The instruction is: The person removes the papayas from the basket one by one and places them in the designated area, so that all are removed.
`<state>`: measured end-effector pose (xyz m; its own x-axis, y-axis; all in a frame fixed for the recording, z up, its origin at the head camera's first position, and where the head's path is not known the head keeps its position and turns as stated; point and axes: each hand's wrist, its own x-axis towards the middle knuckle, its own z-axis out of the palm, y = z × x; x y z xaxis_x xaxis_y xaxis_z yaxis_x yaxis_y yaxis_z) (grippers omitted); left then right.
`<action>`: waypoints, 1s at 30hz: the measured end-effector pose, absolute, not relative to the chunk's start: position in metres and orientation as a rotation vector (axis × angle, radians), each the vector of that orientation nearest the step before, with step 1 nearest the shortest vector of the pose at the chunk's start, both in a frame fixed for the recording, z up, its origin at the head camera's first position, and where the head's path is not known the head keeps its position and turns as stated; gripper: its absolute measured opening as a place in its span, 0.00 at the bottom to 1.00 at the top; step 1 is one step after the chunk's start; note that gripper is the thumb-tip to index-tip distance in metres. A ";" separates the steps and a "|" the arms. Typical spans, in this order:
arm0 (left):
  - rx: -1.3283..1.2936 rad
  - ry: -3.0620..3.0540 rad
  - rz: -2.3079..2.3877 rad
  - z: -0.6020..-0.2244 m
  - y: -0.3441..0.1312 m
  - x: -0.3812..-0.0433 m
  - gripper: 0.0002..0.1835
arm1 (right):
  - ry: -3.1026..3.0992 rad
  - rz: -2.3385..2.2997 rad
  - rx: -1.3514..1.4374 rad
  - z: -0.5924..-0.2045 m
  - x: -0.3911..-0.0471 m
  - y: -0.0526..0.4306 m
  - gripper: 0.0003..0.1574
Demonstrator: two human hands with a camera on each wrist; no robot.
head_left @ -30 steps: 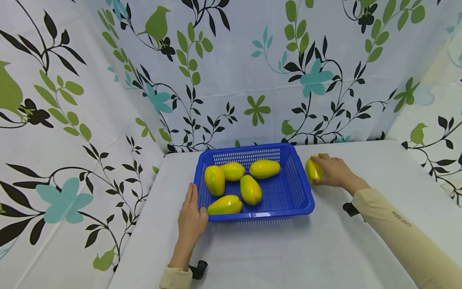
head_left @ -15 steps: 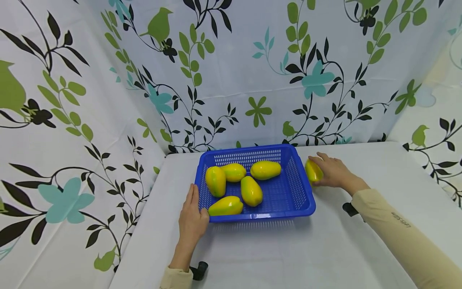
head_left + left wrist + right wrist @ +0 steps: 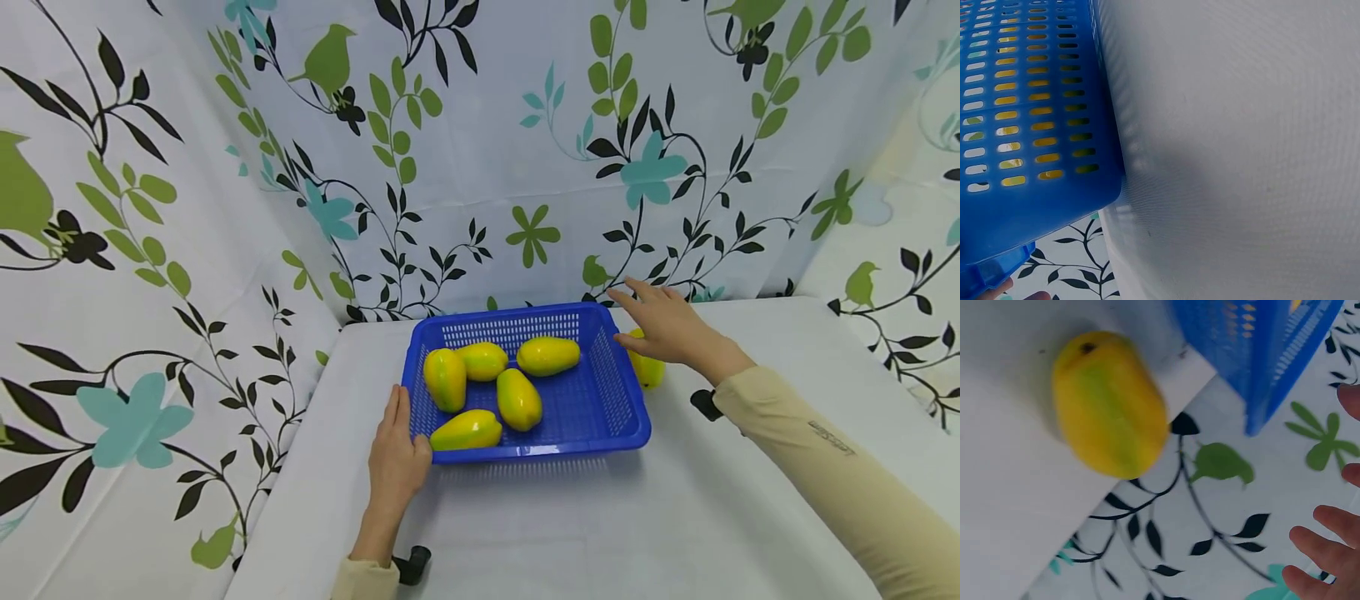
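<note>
Right hand (image 3: 667, 329) has let go of the loose fruit (image 3: 648, 372) and shifted up toward the basket's far right corner; left hand (image 3: 397, 467) hasn't moved. Right fingers (image 3: 1319, 550) spread wide, well apart from the fruit in the right wrist view. Loose fruit sits on the bench (image 3: 540, 533), just outside the basket (image 3: 636, 400) on its right side. Long axis runs front to back, roughly along that side; dark-spotted end points away from the curtain (image 3: 465, 242). Hand partly covers it in the head view.

Left fingers straight, close together, lying against the basket's left side; thumb by the near left corner.

Five fruits inside. Left fruit (image 3: 446, 380) points front to back. Rear-left fruit (image 3: 483, 361) and rear-right fruit (image 3: 548, 357) lie side to side. Middle fruit (image 3: 519, 400) runs front to back, near end angled right. Front fruit (image 3: 467, 430) lies side to side, right end slightly farther back.
</note>
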<state>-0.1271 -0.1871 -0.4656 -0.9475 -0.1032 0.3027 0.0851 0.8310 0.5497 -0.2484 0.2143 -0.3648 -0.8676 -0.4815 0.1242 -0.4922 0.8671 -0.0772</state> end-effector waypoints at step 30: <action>0.045 -2.702 -0.857 -0.468 -0.187 -0.124 0.40 | -3.196 0.240 0.966 -0.412 -0.264 0.110 0.41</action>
<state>-0.1238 -0.1865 -0.4676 -0.9530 -0.1208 0.2777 0.0614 0.8209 0.5678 -0.2644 0.1095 -0.4120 -0.8142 -0.5599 -0.1538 -0.5306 0.8250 -0.1945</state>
